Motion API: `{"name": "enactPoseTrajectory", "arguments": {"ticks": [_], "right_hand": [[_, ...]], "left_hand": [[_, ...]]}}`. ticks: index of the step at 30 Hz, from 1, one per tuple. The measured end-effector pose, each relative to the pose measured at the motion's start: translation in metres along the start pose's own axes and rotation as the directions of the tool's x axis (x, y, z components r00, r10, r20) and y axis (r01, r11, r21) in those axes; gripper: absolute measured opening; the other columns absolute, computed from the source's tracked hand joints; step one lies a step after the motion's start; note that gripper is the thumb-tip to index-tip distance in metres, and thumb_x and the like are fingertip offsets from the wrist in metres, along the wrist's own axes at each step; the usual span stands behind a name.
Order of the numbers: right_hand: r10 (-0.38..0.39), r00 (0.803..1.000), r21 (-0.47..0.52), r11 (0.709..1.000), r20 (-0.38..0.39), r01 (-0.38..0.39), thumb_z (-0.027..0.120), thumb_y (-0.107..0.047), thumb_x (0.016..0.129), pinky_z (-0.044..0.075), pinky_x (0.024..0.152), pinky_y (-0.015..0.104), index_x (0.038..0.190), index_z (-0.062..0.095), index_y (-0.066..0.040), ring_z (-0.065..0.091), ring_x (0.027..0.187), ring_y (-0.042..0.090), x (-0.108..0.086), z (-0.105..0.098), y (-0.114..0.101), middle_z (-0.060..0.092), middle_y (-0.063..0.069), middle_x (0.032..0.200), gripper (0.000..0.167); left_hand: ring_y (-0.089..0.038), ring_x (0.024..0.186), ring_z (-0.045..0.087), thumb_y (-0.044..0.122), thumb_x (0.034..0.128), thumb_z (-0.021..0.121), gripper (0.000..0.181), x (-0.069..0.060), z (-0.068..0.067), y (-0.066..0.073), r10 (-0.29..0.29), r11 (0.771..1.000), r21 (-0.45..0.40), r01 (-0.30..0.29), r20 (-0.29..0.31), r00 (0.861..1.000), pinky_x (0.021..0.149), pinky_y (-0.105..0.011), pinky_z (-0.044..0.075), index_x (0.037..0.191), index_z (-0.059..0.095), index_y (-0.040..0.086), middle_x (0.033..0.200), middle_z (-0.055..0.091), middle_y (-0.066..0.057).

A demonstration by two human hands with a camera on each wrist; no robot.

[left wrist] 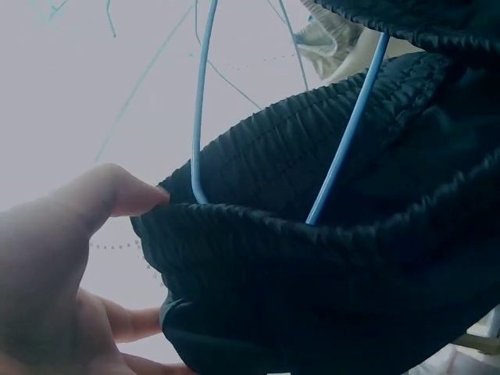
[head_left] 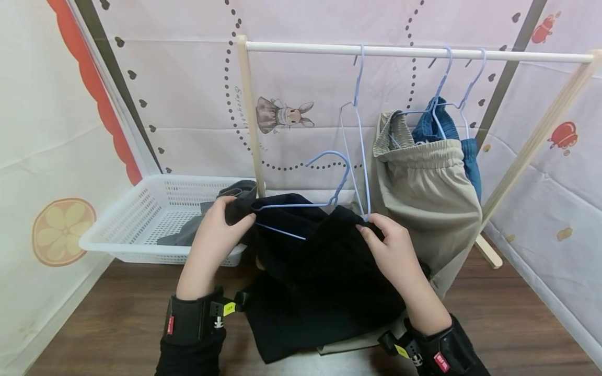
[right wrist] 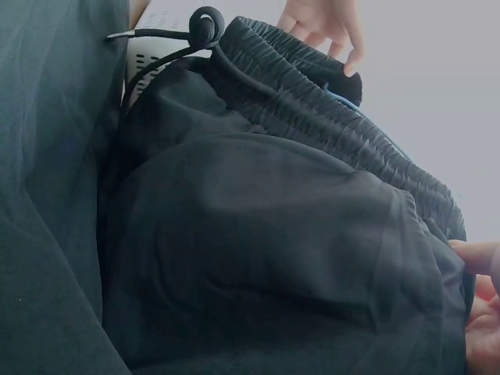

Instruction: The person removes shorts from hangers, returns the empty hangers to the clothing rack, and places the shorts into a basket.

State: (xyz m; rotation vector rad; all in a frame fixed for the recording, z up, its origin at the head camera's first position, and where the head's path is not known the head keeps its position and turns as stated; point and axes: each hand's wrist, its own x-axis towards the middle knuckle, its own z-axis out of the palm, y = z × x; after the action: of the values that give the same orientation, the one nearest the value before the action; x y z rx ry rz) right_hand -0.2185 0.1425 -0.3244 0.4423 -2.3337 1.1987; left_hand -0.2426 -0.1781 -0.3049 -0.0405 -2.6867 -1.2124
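Black pants (head_left: 324, 282) with a gathered elastic waistband hang between both hands, the waistband spread. A light blue hanger (head_left: 347, 175) sits partly inside the waistband, its hook tilted up to the left; its wire (left wrist: 348, 129) crosses the opening in the left wrist view. My left hand (head_left: 216, 235) pinches the waistband's left end, thumb on the edge. At the right end, my right hand (head_left: 395, 250) pinches the waistband between thumb and fingers. A knotted black drawstring (right wrist: 205, 31) shows in the right wrist view.
A white rail (head_left: 301, 48) on wooden posts stands behind. From it hang a bare blue hanger (head_left: 358, 94), beige pants (head_left: 423, 183) and a blue garment (head_left: 471, 162). At left, a white basket (head_left: 113, 243) holds grey clothing (head_left: 185, 232). Fabric walls surround the dark wooden floor (head_left: 113, 324).
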Motion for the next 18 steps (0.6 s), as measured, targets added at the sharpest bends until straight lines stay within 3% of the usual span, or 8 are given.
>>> {"name": "enactPoseTrajectory", "arguments": {"ticks": [7,14,18], "right_hand": [[0.059,0.998,-0.005,0.998,0.03,-0.058,0.063,-0.011,0.096,0.045,0.091,0.048,0.105,0.07,-0.007,0.06,0.106,0.026,0.002,-0.005,0.004,0.069,0.009,0.107,0.013],[0.057,0.998,-0.014,0.998,0.019,-0.057,0.063,-0.013,0.096,0.044,0.092,0.047,0.104,0.071,-0.009,0.061,0.105,0.024,0.004,-0.012,0.004,0.07,0.007,0.105,0.012],[0.065,0.998,-0.016,0.998,0.008,-0.064,0.062,-0.013,0.097,0.043,0.092,0.047,0.105,0.071,-0.007,0.06,0.106,0.024,0.005,-0.017,0.004,0.07,0.008,0.107,0.013]], "left_hand": [[-0.042,0.13,0.041,0.042,0.0981,0.05,0.066,0.003,-0.002,-0.005,-0.018,0.996,-0.093,0.018,-0.003,1.0,0.1,-0.06,0.037,0.15,0.031,0.005,0.149,0.035,-0.026],[-0.04,0.13,0.043,0.033,0.1033,0.041,0.057,0.007,-0.002,-0.011,0.018,0.984,-0.175,-0.022,-0.029,0.999,0.102,-0.057,0.037,0.152,0.029,0.007,0.15,0.034,-0.025],[-0.038,0.131,0.042,0.03,0.104,0.038,0.054,0.007,-0.002,-0.013,0.011,0.974,-0.227,-0.017,-0.028,1.0,0.101,-0.055,0.039,0.152,0.03,0.006,0.15,0.035,-0.024]]}}
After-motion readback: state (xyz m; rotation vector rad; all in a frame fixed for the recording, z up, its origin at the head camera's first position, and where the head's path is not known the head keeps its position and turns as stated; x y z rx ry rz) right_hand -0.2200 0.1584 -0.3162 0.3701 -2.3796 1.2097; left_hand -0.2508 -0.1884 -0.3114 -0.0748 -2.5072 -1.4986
